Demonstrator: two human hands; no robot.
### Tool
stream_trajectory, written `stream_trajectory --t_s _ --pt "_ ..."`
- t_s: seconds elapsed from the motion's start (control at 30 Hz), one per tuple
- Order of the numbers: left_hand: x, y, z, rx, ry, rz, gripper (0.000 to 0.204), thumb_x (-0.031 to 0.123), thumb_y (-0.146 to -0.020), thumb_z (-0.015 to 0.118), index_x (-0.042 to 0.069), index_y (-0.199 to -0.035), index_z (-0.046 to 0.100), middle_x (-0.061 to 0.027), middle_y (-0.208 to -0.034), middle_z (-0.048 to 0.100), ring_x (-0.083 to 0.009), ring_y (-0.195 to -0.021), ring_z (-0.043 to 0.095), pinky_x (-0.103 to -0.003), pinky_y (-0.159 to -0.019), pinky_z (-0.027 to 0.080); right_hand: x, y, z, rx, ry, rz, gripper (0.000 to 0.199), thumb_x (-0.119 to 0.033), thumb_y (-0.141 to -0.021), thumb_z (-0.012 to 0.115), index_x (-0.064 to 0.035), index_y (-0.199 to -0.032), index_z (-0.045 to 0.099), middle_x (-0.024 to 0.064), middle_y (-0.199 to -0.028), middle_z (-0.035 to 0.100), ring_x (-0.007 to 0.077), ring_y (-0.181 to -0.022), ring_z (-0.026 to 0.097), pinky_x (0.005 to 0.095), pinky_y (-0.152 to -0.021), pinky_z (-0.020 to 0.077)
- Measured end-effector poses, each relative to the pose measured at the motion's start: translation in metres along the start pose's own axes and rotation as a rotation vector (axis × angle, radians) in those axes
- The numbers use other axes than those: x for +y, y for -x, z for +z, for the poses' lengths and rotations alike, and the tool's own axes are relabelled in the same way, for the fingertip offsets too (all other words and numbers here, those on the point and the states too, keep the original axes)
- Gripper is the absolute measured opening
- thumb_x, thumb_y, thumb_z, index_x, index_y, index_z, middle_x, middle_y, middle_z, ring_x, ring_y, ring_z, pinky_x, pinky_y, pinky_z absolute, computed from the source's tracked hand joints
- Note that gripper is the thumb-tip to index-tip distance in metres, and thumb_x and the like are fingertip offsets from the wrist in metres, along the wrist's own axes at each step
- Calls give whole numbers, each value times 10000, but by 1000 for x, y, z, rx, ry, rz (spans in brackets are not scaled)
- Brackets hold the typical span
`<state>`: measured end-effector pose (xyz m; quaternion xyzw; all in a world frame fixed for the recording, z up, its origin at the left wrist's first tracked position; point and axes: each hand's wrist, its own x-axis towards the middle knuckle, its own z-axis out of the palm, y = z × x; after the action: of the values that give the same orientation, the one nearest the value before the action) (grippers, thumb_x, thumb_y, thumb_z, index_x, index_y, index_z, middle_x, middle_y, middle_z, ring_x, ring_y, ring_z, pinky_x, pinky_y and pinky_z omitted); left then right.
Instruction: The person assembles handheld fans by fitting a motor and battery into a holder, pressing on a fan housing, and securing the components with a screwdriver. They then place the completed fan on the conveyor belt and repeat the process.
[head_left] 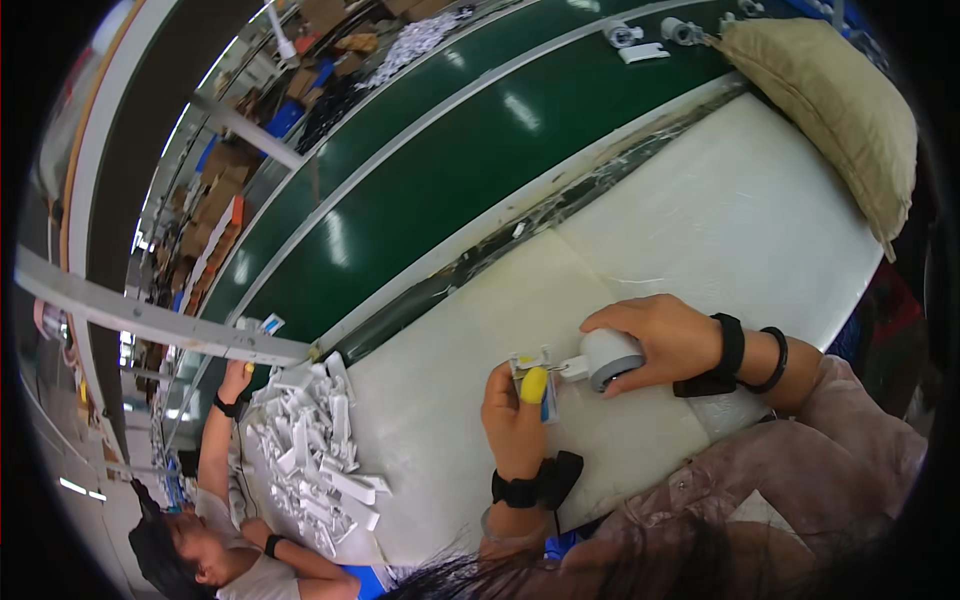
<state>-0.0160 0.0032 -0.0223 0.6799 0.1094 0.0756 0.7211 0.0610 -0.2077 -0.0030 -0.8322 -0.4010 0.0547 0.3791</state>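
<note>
My right hand [665,338] is closed round a rounded white housing with a grey rim [607,352]. From the housing's left side a short white arm [573,369] reaches toward my left hand [512,430]. That hand is closed on a small white plastic bracket [530,357], with a yellow cover [534,385] on its thumb. The housing's arm and the bracket meet or nearly meet; whether they are joined I cannot tell. Both hands are just above the pale worktable [430,400]. My left fingers partly hide the bracket and a bluish piece below it.
A heap of white plastic parts [305,440] lies at the table's left end. Beyond the table runs a green conveyor belt [400,220], carrying white-and-grey units [622,36] at the far right. A tan sack [825,105] rests at right. A co-worker [215,540] reaches toward the belt at left.
</note>
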Motion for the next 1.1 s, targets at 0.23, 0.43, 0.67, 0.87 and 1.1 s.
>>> stream_trajectory --t_s 0.23,0.43,0.67,0.87,1.1 --pt "-2 -1 2 15 -6 7 141 97 -908 546 -3 -1007 550 -44 -852 622 -93 -722 585 -214 -649 469 8 -1 5 21 -504 319 563 -253 -739 784 -11 -1171 516 113 -1001 607 160 -907 590 292 -787 490" --pt "-5 -4 -1 26 -94 -54 158 118 -908 553 -9 -1000 569 -53 -860 638 -93 -730 591 -213 -649 468 20 -3 10 31 -600 280 454 -234 -811 721 5 -1145 528 82 -984 609 122 -904 575 278 -775 483" --pt "-5 -4 -2 -16 -63 -38 109 77 -887 583 4 -967 567 -33 -861 631 -69 -724 573 -191 -634 441 29 -6 12 29 -652 243 433 -273 -823 707 2 -1121 555 69 -946 604 106 -855 556 253 -752 463" --pt "-2 -3 0 -32 -69 -14 167 114 -901 568 -9 -1014 575 -40 -869 634 -78 -733 575 -205 -643 448 28 -5 11 -15 -600 256 447 -319 -824 701 4 -1103 566 54 -903 609 96 -817 542 240 -726 449" --pt "0 -1 0 -75 -115 -40 124 88 -887 587 0 -972 565 -36 -856 628 -64 -708 556 -191 -625 423 24 -4 8 -6 -559 257 447 -329 -793 729 -7 -1070 591 59 -898 626 99 -817 563 243 -726 462"
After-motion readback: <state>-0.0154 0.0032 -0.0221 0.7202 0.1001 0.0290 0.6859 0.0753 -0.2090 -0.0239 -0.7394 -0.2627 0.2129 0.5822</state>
